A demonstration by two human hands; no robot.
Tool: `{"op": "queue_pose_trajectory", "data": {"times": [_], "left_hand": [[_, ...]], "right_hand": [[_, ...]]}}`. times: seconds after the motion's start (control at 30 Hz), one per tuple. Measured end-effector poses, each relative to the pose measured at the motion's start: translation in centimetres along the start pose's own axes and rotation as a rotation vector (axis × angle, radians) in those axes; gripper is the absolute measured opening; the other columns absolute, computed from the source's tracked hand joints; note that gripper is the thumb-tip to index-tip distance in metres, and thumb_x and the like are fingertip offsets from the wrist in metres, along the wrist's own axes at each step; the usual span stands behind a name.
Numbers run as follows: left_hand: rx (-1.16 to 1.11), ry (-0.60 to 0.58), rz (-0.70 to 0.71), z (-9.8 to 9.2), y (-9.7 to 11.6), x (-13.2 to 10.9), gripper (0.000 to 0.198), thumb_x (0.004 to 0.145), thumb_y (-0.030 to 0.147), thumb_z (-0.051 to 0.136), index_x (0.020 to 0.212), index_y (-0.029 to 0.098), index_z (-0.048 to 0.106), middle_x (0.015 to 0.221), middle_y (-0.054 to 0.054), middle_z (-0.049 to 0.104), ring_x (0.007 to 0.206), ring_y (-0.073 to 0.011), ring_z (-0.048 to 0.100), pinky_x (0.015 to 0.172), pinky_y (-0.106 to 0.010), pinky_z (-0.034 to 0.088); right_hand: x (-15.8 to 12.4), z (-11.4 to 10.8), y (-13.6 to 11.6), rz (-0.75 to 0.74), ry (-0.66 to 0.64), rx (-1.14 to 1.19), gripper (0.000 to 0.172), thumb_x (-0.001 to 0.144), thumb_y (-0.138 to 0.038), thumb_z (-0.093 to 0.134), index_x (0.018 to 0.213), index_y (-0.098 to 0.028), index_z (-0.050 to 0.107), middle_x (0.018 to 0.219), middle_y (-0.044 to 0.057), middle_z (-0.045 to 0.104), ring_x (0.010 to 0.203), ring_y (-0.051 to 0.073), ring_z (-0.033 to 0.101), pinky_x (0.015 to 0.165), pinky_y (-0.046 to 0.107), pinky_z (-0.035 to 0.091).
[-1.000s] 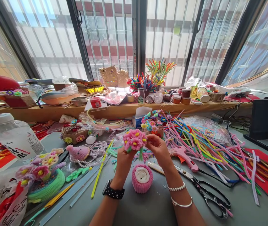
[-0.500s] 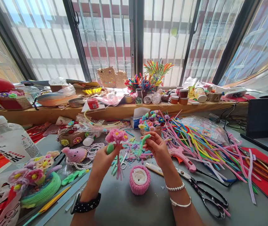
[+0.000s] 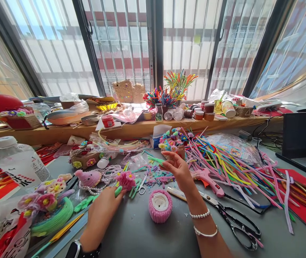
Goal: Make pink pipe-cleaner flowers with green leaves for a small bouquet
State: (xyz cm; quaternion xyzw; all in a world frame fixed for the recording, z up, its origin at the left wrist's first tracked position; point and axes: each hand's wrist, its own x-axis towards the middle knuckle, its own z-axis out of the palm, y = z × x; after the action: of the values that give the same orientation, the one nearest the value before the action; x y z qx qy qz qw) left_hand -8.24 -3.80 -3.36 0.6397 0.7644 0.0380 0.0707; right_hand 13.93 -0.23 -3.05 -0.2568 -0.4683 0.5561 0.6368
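My left hand (image 3: 103, 211) is low over the grey table and closed around the stem end of a pink pipe-cleaner flower bunch (image 3: 126, 179), which lies tilted toward the table beside a string of pearls (image 3: 109, 171). My right hand (image 3: 178, 170) is raised above the table and pinches a green pipe-cleaner leaf (image 3: 155, 160) between thumb and fingers. A small pink wrapped pot (image 3: 160, 205) with a white filling stands between my two wrists. Small scissors (image 3: 142, 187) lie just right of the flower bunch.
A pink glue gun (image 3: 208, 177) and large black scissors (image 3: 239, 224) lie right of my right hand. A heap of coloured pipe cleaners (image 3: 230, 165) fills the right side. A water bottle (image 3: 18, 163) and a green flower basket (image 3: 47, 211) stand at left. A cluttered wooden sill (image 3: 131, 127) runs behind.
My left hand has dropped down and left, lowering the pink flower bunch to the table. My right hand came away from the bunch with the green leaf and stays raised.
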Motion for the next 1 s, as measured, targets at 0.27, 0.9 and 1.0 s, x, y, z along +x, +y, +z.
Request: {"op": "queue_pose_trajectory", "data": {"times": [0.27,0.9,1.0], "left_hand": [[-0.515,0.388,0.334,-4.1,3.5,-0.7,0.044,0.073,0.049,0.04,0.101,0.02,0.056,0.099,-0.006,0.059,0.09,-0.0219,0.053,0.077,-0.029,0.038],[-1.382,-0.345,0.385,-0.6,7.5,3.0,0.033,0.063,0.044,0.059,0.058,0.013,0.051,0.044,0.008,0.026,0.041,-0.0036,0.019,0.039,-0.02,0.012],[-1.364,-0.454,0.413,-0.6,7.4,2.7,0.034,0.067,0.045,0.055,0.06,0.011,0.055,0.043,0.008,0.026,0.041,-0.0037,0.02,0.04,-0.02,0.012]], "right_hand": [[-0.2,0.2,0.2,0.041,-0.133,-0.095,0.025,0.06,-0.021,0.068,0.083,-0.017,0.06,0.069,-0.001,0.058,0.066,0.01,0.056,0.061,0.023,0.05],[0.3,-0.6,0.3,0.001,-0.028,-0.28,0.038,0.073,-0.046,0.05,0.051,-0.015,0.048,0.043,-0.003,0.048,0.035,0.006,0.039,0.035,0.019,0.028],[0.2,-0.6,0.3,-0.02,0.006,-0.284,0.039,0.072,-0.047,0.05,0.05,-0.016,0.045,0.041,-0.004,0.044,0.034,0.005,0.034,0.034,0.019,0.023]]}}
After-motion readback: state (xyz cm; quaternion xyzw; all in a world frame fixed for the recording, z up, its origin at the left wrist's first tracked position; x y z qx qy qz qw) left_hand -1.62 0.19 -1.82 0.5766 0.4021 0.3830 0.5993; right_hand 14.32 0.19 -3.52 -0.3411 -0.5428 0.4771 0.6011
